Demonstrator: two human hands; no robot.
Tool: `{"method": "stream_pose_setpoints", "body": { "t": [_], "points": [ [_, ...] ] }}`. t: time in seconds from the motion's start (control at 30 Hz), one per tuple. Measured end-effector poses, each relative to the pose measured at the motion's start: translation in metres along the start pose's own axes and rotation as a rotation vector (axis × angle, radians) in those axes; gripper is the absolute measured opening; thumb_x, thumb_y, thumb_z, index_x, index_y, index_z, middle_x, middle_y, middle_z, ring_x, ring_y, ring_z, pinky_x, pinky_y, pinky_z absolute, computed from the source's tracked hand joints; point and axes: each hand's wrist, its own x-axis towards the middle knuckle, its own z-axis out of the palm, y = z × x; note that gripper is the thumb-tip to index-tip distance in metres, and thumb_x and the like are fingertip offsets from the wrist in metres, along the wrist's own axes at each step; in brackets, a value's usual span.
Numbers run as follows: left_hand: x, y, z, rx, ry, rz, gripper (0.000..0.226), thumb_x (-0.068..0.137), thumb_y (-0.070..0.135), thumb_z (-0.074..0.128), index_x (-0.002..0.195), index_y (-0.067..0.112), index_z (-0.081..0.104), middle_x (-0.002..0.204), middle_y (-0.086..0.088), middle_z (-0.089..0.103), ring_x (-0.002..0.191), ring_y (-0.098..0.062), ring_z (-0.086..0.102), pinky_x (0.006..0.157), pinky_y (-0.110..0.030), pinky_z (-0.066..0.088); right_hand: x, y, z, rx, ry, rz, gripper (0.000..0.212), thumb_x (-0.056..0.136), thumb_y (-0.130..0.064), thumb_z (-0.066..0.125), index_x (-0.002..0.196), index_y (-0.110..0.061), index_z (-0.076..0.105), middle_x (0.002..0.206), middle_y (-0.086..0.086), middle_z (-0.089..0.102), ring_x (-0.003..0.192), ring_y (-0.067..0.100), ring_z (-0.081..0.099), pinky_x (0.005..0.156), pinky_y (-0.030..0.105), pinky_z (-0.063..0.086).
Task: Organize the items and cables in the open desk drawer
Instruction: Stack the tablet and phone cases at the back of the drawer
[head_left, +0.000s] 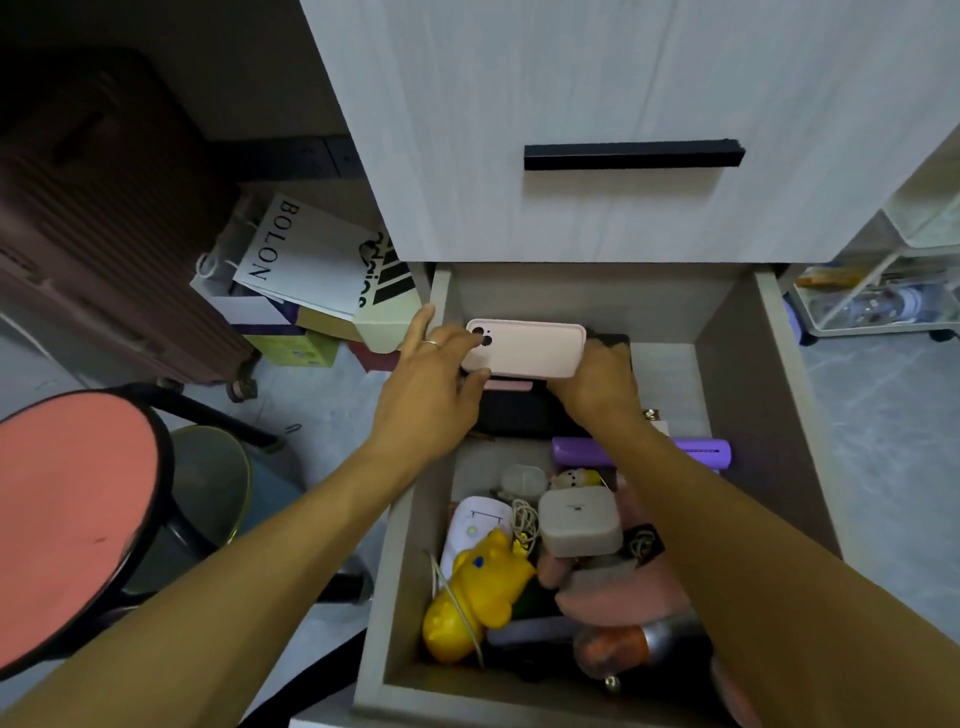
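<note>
Pink and soft-looking, the phone case (524, 347) sits at the far end of the open drawer (727, 332), and your left hand (436, 384) pinches its camera end between curled fingers (467, 340) and thumb while your right hand (597, 379) curls over its other end. Nearer you than the fingers lie a purple bar (696, 451), a grey square case (579, 521), a tangled cord (523, 519) and a yellow toy (475, 592). Left of your fingers, outside the drawer, a white bag (291, 260) reads "BOLON".

In the open drawer (779, 395), a phone case (524, 347) stands at the back, with cables (524, 519) and small items in front.
</note>
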Motion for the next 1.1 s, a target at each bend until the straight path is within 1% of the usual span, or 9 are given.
{"method": "stream_pose_setpoints", "body": {
  "t": [0.1,0.33,0.43,0.53,0.7,0.77,0.83,0.9,1.1],
  "points": [
    [0.002,-0.002,-0.004,0.018,-0.001,0.015,0.037,0.097,0.027,0.056,0.132,0.015,0.057,0.14,0.002,0.052,0.15,-0.015,0.006,0.109,-0.026,0.027,-0.001,-0.005,0.005,-0.004,0.055,-0.004,0.049,0.084,-0.024,0.073,0.126,-0.006,0.053,0.127,0.016,0.041,0.101,0.033,0.058,0.081,0.037,0.051],
    [0.002,0.002,-0.002,-0.039,0.008,0.015,0.028,0.099,0.026,0.053,0.121,0.013,0.064,0.134,-0.002,0.056,0.15,-0.016,0.007,0.106,-0.017,0.015,-0.001,-0.005,0.01,-0.091,0.106,-0.021,0.076,0.074,-0.041,0.079,0.129,-0.005,0.042,0.128,0.016,0.039,0.11,0.031,0.053,0.086,0.04,0.051],
    [0.003,-0.002,-0.001,-0.003,0.001,0.02,0.027,0.098,0.026,0.054,0.118,0.013,0.066,0.133,0.0,0.056,0.15,-0.016,0.007,0.105,-0.017,0.016,0.0,-0.009,0.014,0.031,0.108,0.023,0.071,0.074,-0.037,0.08,0.127,-0.006,0.044,0.129,0.016,0.035,0.109,0.033,0.051,0.084,0.041,0.05],
    [0.004,-0.006,-0.001,0.042,-0.015,0.022,0.025,0.096,0.027,0.058,0.114,0.014,0.068,0.132,0.002,0.056,0.15,-0.016,0.006,0.103,-0.024,0.027,0.004,-0.011,0.015,0.098,0.041,0.045,0.068,0.075,-0.031,0.08,0.129,-0.008,0.044,0.13,0.016,0.032,0.11,0.034,0.05,0.088,0.04,0.05],
    [0.001,-0.005,-0.005,0.019,-0.036,0.015,0.021,0.094,0.022,0.059,0.109,0.013,0.071,0.117,-0.001,0.064,0.149,-0.018,0.013,0.104,-0.026,0.03,-0.013,-0.005,-0.009,-0.013,-0.117,-0.092,0.055,0.083,-0.018,0.073,0.129,-0.002,0.048,0.129,0.017,0.042,0.107,0.026,0.051,0.083,0.024,0.041],
    [-0.003,-0.002,-0.007,0.086,-0.01,0.084,0.017,0.093,0.02,0.059,0.101,0.014,0.072,0.101,-0.005,0.068,0.137,-0.026,0.038,0.107,-0.039,0.037,-0.031,-0.001,-0.016,-0.089,-0.146,-0.157,0.046,0.086,-0.016,0.071,0.125,0.001,0.053,0.127,0.019,0.047,0.103,0.026,0.055,0.08,0.023,0.041],
    [-0.009,0.004,-0.01,0.19,-0.034,0.145,0.017,0.094,0.023,0.056,0.098,0.018,0.071,0.091,-0.004,0.069,0.107,-0.026,0.06,0.106,-0.044,0.036,-0.051,0.005,-0.024,-0.112,-0.156,-0.186,0.041,0.086,-0.015,0.069,0.123,-0.001,0.058,0.123,0.018,0.055,0.106,0.029,0.057,0.082,0.026,0.042],
    [-0.019,0.008,-0.01,0.257,-0.079,0.166,0.019,0.095,0.027,0.052,0.097,0.022,0.071,0.089,-0.001,0.071,0.09,-0.024,0.064,0.109,-0.043,0.027,-0.069,0.011,-0.033,-0.106,-0.164,-0.199,0.038,0.086,-0.014,0.068,0.122,-0.004,0.06,0.12,0.015,0.059,0.108,0.029,0.057,0.085,0.025,0.039],
    [-0.059,0.013,-0.011,0.35,-0.129,0.185,0.019,0.093,0.029,0.053,0.093,0.025,0.072,0.085,0.001,0.071,0.085,-0.021,0.063,0.108,-0.042,0.028,-0.102,0.022,-0.054,-0.111,-0.18,-0.197,0.029,0.088,-0.013,0.063,0.117,-0.009,0.063,0.119,0.01,0.063,0.108,0.025,0.057,0.091,0.029,0.043]
  ]
}}
